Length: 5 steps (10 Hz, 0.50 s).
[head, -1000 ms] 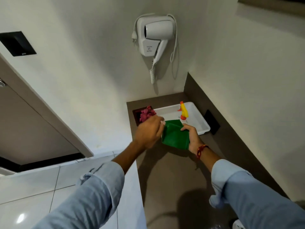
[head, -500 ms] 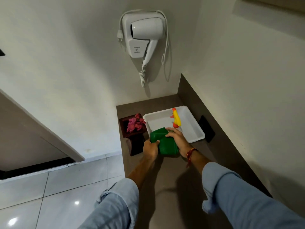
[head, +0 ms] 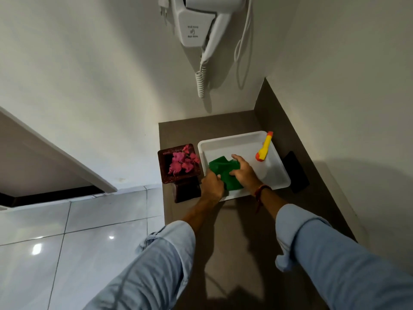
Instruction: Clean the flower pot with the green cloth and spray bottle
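Note:
A dark brown square flower pot [head: 178, 175] with pink flowers stands on the brown counter, left of a white tray [head: 277, 175]. The folded green cloth [head: 223, 173] lies in the tray's near left part. My left hand [head: 212, 184] grips the cloth's near left edge. My right hand [head: 243, 172] presses on its right side with fingers curled over it. The spray bottle [head: 264, 146], with a yellow and orange head, rests in the tray's far right corner, apart from both hands.
A black flat object [head: 296, 172] lies on the counter right of the tray. A white wall hair dryer [head: 201, 25] with a coiled cord hangs above. The brown counter [head: 234, 242] ends at its left edge over a white tiled floor [head: 78, 231].
The view tilted down and closer. Both hands moved with the green cloth from the counter's front into the tray. My left hand came off the flower pot side and took the cloth's edge.

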Motion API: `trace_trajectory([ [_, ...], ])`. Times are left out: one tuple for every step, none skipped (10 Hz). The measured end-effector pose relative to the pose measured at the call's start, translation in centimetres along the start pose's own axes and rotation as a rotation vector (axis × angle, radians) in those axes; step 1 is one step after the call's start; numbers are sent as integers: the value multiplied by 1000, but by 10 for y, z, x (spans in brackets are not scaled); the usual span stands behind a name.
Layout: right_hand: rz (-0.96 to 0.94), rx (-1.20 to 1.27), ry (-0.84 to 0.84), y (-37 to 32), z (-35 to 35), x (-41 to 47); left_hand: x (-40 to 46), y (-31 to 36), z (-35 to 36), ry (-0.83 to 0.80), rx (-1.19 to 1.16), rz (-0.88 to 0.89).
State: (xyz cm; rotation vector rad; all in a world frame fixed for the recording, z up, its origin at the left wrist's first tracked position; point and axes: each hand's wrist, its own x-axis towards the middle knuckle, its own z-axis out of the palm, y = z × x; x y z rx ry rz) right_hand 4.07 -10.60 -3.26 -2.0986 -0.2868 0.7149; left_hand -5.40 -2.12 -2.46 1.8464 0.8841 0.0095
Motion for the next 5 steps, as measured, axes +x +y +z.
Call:
trace_trajectory([
  [-38,-122,-18,7,1,5,3,4,6,-51,59,-11],
  [-75,-221,-27,15,7,10,4,8,13,-40,180,-63],
  [-78,-265,-22,15,8,6,-2,12,17,-35,257,-39],
  [-105,-309,12,13,10,-3,-11,10,16,-42,350,71],
  [-157,-299,85,4,12,-23,-30,11,6,-48,430,190],
])
